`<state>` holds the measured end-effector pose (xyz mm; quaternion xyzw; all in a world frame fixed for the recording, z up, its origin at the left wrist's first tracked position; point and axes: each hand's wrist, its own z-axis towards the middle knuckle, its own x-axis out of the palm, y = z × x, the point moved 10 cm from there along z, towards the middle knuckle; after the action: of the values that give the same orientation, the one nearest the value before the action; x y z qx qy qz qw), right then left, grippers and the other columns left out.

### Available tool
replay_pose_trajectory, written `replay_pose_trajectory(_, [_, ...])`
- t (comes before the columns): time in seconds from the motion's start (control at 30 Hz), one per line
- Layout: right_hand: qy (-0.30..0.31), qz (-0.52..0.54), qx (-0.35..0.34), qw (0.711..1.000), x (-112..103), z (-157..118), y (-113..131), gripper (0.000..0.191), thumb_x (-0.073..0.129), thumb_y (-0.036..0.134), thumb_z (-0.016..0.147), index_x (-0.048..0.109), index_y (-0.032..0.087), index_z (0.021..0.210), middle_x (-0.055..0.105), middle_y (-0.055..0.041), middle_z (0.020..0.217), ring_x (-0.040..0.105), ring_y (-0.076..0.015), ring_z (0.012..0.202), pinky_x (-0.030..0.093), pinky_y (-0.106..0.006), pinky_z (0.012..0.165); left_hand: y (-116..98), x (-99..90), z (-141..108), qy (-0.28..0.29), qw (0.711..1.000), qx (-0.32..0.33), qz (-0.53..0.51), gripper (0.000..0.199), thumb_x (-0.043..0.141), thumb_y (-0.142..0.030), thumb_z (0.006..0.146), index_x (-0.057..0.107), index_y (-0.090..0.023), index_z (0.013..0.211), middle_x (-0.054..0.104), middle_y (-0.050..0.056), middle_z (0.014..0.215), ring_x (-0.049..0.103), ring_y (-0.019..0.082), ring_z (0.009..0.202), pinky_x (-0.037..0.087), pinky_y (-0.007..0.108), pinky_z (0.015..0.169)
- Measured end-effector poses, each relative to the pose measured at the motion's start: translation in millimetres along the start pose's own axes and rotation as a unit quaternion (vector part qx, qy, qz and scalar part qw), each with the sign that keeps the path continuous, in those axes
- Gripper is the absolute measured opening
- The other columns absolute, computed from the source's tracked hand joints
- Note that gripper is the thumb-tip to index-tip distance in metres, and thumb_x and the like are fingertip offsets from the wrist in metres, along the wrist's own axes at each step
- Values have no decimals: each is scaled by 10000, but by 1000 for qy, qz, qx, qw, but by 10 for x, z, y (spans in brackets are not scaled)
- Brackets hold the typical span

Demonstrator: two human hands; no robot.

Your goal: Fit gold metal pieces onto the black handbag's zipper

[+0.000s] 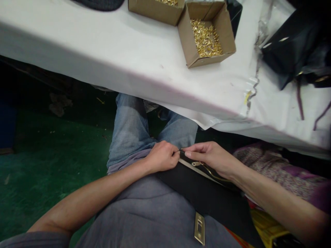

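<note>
A black leather-like panel (207, 193) lies across my lap, with a pale strip and a gold zipper (214, 176) along its upper edge. My left hand (165, 156) is closed in a fist around the panel's left corner. Opposite it, the thumb and fingers of my right hand (207, 155) pinch a thin dark end at that same corner. Just below those fingers hangs a gold zipper pull (196, 164). A gold rectangular plate (199, 228) is set near the panel's lower edge. What lies inside my left fist is hidden.
A white-covered table (116, 51) runs across in front of me. On it stand a cardboard box (184, 44) of small gold metal parts and another box (157, 13) beside it. Black pieces (289, 51) lie at the right. The floor (85, 148) is green.
</note>
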<state>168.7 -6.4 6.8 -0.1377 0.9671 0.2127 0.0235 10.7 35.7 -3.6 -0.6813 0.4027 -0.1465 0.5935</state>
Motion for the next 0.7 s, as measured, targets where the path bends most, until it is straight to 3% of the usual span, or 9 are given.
replay_pose_trajectory(0.13, [-19, -43, -21, 999, 15, 10, 34, 419, 977, 544, 770, 881, 204, 995, 863, -81, 968, 724, -197, 792, 563, -306, 685, -19, -28, 31, 14, 999, -5, -35, 384, 576, -203, 953, 516, -200, 574, 477, -8, 529, 362, 141, 518, 224, 357, 573])
replay_pose_trajectory(0.27, [-32, -91, -59, 994, 35, 35, 75, 371, 916, 522, 831, 850, 193, 991, 851, -64, 934, 696, -174, 746, 534, -289, 659, 28, -22, 57, 33, 998, -26, -54, 379, 582, -225, 941, 489, -203, 574, 396, -24, 531, 385, 142, 541, 216, 359, 582])
replay_pose_trajectory(0.7, [-17, -152, -99, 983, 120, 74, 187, 206, 825, 400, 878, 821, 211, 960, 846, -43, 895, 723, -187, 750, 543, -288, 662, 162, 59, 60, 111, 986, -54, -112, 350, 551, -348, 1000, 596, -202, 685, 522, -21, 641, 503, 162, 656, 278, 337, 627])
